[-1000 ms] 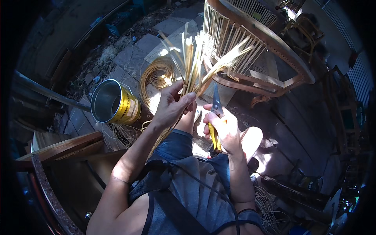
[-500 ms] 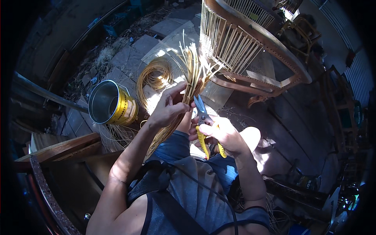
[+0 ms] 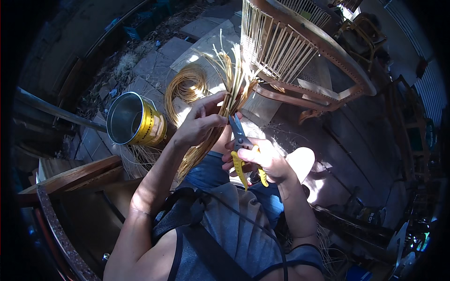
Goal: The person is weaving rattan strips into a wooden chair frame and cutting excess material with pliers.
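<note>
My left hand (image 3: 202,122) is closed around a bundle of cane strands (image 3: 230,77), whose loose ends fan out above the fingers. The rest of the bundle runs down past my wrist toward my lap. A tie crosses the strands just at my fingertips. In my right hand (image 3: 266,161) are yellow-handled pruning shears (image 3: 241,140), held with the handles spread. Their grey blades point up and reach the bundle beside my left thumb. Whether a strand lies between the blades I cannot tell.
Ahead on the right stands a wooden chair frame (image 3: 323,40) strung with cane. A coil of cane (image 3: 180,91) lies on the paving beyond a yellow metal bucket (image 3: 140,124). Wooden boards (image 3: 79,174) stand at my left. Darker chair frames (image 3: 408,122) line the right side.
The shears have shifted slightly left and down, bringing the blades closer to my left thumb. My left hand keeps its hold on the cane bundle.
</note>
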Motion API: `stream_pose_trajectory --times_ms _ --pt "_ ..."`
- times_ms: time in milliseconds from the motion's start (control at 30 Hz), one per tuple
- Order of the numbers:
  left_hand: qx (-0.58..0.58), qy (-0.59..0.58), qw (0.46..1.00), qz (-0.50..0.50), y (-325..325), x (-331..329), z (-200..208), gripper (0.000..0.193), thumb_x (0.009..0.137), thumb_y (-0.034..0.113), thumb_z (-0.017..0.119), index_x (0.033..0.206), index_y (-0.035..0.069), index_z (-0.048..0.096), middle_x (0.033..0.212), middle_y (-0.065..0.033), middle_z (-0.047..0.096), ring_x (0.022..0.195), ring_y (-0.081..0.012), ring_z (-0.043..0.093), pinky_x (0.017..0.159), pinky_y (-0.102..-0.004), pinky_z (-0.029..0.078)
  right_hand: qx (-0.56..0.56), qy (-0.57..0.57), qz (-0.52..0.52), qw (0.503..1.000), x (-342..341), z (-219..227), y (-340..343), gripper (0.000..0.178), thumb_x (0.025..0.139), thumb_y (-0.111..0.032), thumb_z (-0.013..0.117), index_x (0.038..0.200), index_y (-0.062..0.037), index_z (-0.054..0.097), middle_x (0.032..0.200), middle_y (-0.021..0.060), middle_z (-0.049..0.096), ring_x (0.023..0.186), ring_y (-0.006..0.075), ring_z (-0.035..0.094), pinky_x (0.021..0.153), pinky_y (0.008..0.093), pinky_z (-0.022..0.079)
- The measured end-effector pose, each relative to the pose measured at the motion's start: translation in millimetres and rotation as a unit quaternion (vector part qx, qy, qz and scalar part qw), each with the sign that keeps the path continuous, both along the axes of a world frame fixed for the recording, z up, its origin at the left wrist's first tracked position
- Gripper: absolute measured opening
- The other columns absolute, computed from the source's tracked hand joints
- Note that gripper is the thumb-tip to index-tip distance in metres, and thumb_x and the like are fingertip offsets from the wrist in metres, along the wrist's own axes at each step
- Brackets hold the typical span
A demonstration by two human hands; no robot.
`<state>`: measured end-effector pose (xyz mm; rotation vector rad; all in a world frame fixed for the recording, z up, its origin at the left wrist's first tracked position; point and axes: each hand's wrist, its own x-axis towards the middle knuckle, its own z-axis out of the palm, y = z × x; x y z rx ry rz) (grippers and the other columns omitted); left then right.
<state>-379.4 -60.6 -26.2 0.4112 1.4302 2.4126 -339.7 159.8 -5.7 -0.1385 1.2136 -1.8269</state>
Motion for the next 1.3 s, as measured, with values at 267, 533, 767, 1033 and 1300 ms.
stream_pose_trajectory --times_ms 267,533,767,1033,1300 --pt "0.003 -0.007 1.000 -0.012 4 6 11 0.065 0.078 -0.002 0.051 0.142 -0.007 0.038 0.121 -0.0147 0.060 0.104 -0.0168 0.062 0.095 -0.0294 0.049 -0.058 -0.001 -0.037 0.998 -3 -16 -8 0.039 0.098 -0.025 0.056 0.120 0.0066 0.054 0.105 0.0203 0.066 0.088 0.0281 0.070 0.079 0.0395 0.059" --pt "0.051 -0.045 0.998 0.001 11 14 4 0.048 0.093 -0.005 0.049 0.140 -0.006 0.041 0.126 -0.0147 0.058 0.109 -0.0224 0.064 0.096 -0.0333 0.053 0.031 0.051 -0.112 0.992 -5 -22 -14 0.037 0.098 -0.028 0.056 0.110 0.0061 0.060 0.095 0.0158 0.069 0.078 0.0223 0.071 0.072 0.0328 0.059" --pt "-0.014 -0.020 0.999 0.036 14 18 6 0.046 0.094 -0.004 0.051 0.139 -0.005 0.042 0.120 -0.0135 0.061 0.108 -0.0228 0.065 0.093 -0.0324 0.053 0.007 0.003 -0.116 0.993 -8 -10 -13 0.034 0.098 -0.025 0.057 0.108 0.0075 0.060 0.094 0.0164 0.068 0.079 0.0239 0.070 0.072 0.0342 0.059" --pt "-0.057 -0.002 0.998 -0.025 5 18 14 0.041 0.092 -0.003 0.053 0.132 -0.005 0.052 0.122 -0.0113 0.063 0.106 -0.0147 0.062 0.093 -0.0304 0.052 0.037 0.006 -0.042 0.998 -15 9 4 0.029 0.097 -0.019 0.056 0.108 0.0078 0.059 0.092 0.0182 0.068 0.080 0.0256 0.071 0.075 0.0344 0.059" --pt "-0.180 0.051 0.978 -0.097 -4 16 15 0.037 0.093 0.001 0.054 0.130 -0.001 0.056 0.106 -0.0057 0.066 0.090 -0.0089 0.062 0.080 -0.0257 0.052 0.092 0.080 -0.031 0.992 -11 9 3 0.028 0.099 -0.024 0.051 0.102 0.0024 0.058 0.077 0.0074 0.060 0.059 0.0103 0.058 0.055 0.0246 0.050"
